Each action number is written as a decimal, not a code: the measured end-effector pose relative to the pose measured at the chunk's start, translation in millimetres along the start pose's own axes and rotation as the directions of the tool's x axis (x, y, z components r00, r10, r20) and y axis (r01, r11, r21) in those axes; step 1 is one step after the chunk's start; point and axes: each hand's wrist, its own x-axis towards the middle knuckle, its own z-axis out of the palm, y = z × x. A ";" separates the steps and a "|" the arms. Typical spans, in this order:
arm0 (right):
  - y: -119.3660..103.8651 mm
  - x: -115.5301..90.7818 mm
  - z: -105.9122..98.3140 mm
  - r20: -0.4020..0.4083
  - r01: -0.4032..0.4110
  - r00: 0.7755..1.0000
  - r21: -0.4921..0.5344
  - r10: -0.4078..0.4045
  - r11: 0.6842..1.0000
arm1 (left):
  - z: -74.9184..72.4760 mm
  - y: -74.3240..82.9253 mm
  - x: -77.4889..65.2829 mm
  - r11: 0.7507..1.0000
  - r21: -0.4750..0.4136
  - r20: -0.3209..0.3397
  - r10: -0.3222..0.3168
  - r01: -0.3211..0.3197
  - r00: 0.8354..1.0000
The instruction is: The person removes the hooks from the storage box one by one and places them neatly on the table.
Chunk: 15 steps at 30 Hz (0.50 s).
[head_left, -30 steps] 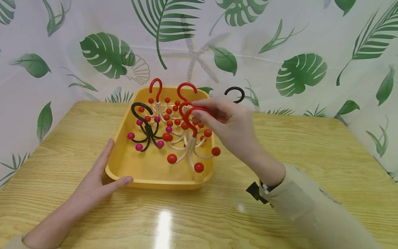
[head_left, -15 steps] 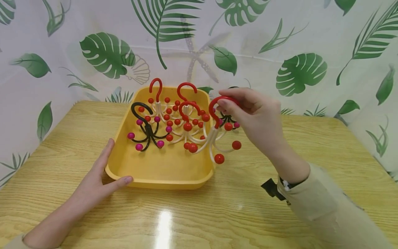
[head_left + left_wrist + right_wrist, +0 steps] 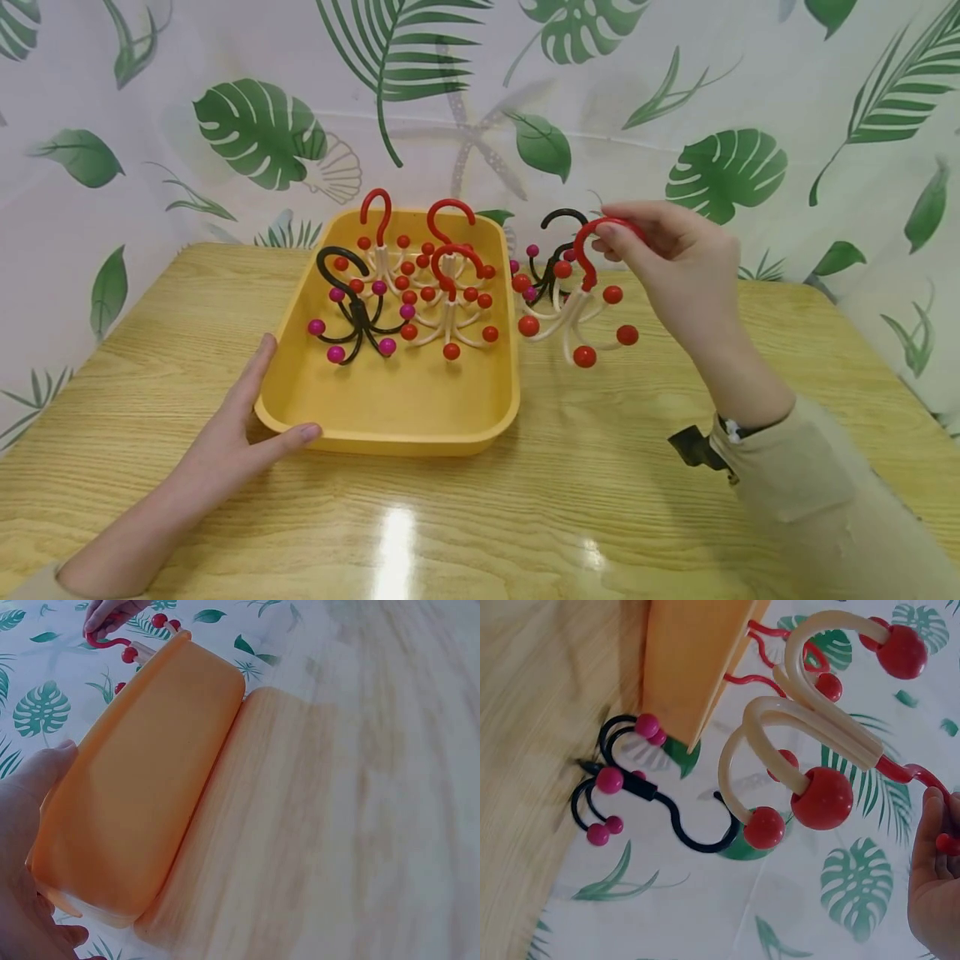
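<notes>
Wooden counter (image 3: 600,483): the left hand (image 3: 240,433), fingers extended, contacts the yellow tray (image 3: 405,440); the right hand (image 3: 682,262) pinches a raised red-hooked hanger (image 3: 575,302).

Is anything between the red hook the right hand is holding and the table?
Nothing visible seems to be below the red hook. Just watch the black hook standing on the table behind it, beside the yellow tub.

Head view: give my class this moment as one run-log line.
right grip: holding red-topped hook aloft outside yellow tray | left grip: touching tray's near left corner | inside tray: four hooks
</notes>
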 end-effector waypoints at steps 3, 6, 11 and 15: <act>8.1 3.4 -5.4 -0.019 -0.010 1.000 -0.020 0.010 1.000 | 0.1 -0.2 0.3 1.000 -0.006 0.001 0.001 -0.001 1.000; 15.5 6.5 -10.6 -0.036 -0.031 0.999 -0.066 0.029 0.997 | 0.2 -0.2 0.7 1.000 -0.012 0.001 0.005 -0.005 1.000; 25.1 10.6 -17.9 -0.054 -0.071 0.996 -0.099 0.066 0.992 | 0.3 0.4 0.7 1.000 -0.008 0.001 0.001 -0.001 1.000; 30.5 12.9 -22.6 -0.063 -0.107 0.993 -0.109 0.101 0.988 | 0.5 -0.1 0.7 1.000 -0.004 0.000 -0.003 0.003 1.000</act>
